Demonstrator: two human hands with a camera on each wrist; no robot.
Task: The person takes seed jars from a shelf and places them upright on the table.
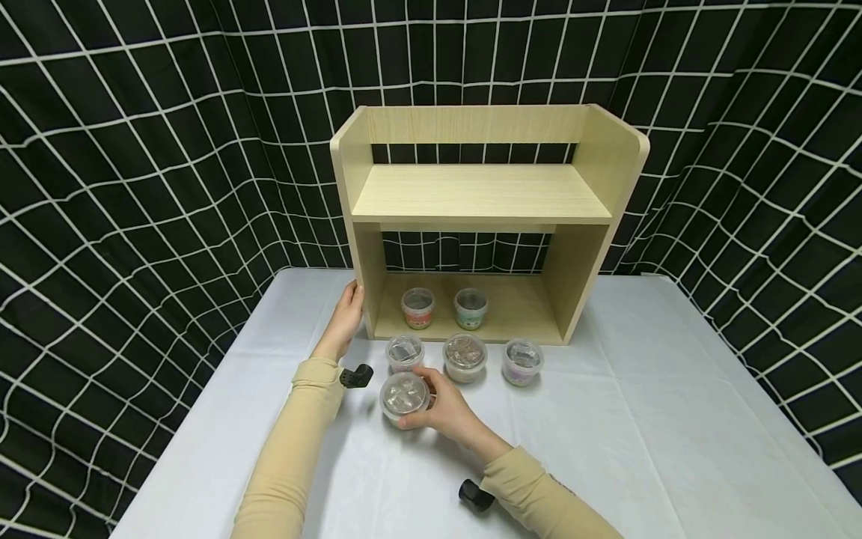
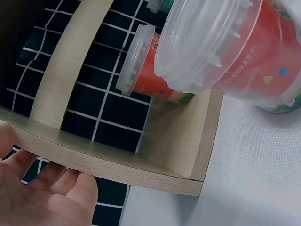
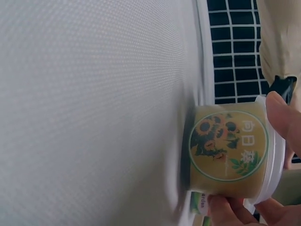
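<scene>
My right hand (image 1: 447, 408) holds a clear-lidded plastic tub (image 1: 404, 395) low over the white table, thumb on one side of the lid and fingers on the other. In the right wrist view the tub (image 3: 228, 150) shows a yellow label with sunflowers. At the small wooden shelf (image 1: 481, 195), my left hand (image 1: 342, 322) grips the left side panel (image 2: 117, 165), its fingers behind the outer face and its thumb over the edge. Inside, on the lower board, stand a red-labelled tub (image 1: 418, 308) and a green-labelled tub (image 1: 471, 308).
Three more lidded tubs stand in a row before the shelf: a left one (image 1: 405, 352), a middle one (image 1: 465, 358) and a purple-labelled one (image 1: 521, 362) on the right. The white tablecloth (image 1: 673, 389) spreads around them. Black cloth with a white grid (image 1: 135, 150) hangs on the sides and behind.
</scene>
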